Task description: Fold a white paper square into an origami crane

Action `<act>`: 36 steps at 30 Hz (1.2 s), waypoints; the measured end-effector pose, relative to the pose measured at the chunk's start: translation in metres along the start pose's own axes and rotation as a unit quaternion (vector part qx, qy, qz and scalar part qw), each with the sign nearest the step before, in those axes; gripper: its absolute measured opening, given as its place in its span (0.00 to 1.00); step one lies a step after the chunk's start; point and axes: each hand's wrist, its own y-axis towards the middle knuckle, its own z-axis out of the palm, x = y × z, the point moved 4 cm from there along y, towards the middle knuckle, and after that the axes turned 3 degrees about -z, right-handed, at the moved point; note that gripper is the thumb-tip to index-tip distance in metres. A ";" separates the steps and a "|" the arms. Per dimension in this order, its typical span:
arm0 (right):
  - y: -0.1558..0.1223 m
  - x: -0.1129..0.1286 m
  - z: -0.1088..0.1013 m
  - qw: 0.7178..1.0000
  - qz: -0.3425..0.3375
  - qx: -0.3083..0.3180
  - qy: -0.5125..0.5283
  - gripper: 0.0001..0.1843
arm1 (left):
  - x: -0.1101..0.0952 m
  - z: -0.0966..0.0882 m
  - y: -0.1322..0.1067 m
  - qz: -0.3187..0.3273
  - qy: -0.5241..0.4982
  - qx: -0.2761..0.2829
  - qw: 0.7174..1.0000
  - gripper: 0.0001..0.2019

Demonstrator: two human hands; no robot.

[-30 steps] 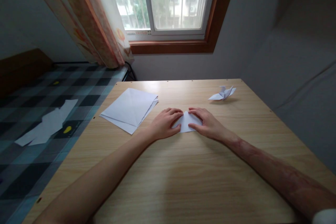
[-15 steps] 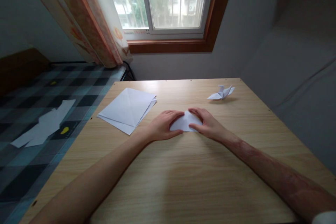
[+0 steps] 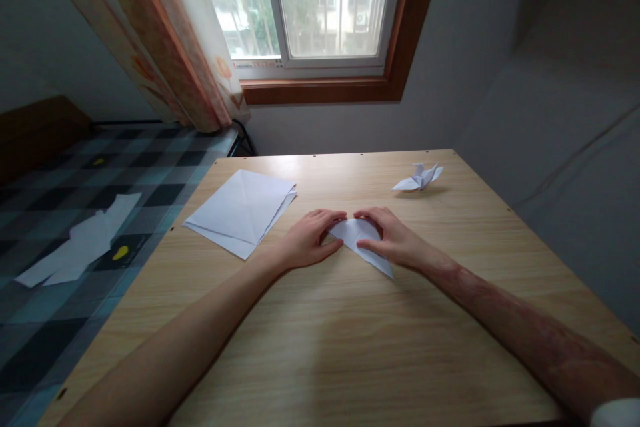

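Note:
A folded piece of white paper (image 3: 353, 232) lies at the middle of the table, turned at a slant with one pointed corner toward me at the lower right. My left hand (image 3: 313, 237) has its fingers and thumb on the paper's left end. On the right side, my right hand (image 3: 387, 235) grips the paper, fingertips at the far edge and thumb on the near face. Part of the paper is hidden beneath the right hand.
Several white square sheets (image 3: 243, 207) lie stacked on the wooden table (image 3: 320, 347) at the left. A folded paper crane (image 3: 419, 177) stands at the far right. Paper scraps (image 3: 83, 240) rest on the checked bed (image 3: 45, 340), left of the table.
The folded paper has turned clockwise, so its pointed corner now sticks out below my right hand. Both hands stay close to it. The view has shifted slightly.

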 end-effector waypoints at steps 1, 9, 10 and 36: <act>0.000 0.001 -0.001 1.000 -0.002 0.004 -0.001 0.29 | 0.000 0.000 0.000 -0.011 -0.016 -0.003 1.000 0.26; 0.000 -0.002 -0.001 0.999 0.000 0.019 0.040 0.32 | 0.003 0.008 0.003 -0.099 -0.223 -0.040 0.969 0.26; 0.000 -0.003 0.000 0.999 0.005 0.012 0.046 0.33 | 0.004 0.008 0.003 -0.109 -0.243 -0.039 0.963 0.26; 0.002 -0.014 0.003 0.916 0.171 -0.124 0.342 0.25 | -0.004 0.004 0.000 -0.190 -0.367 -0.044 0.909 0.22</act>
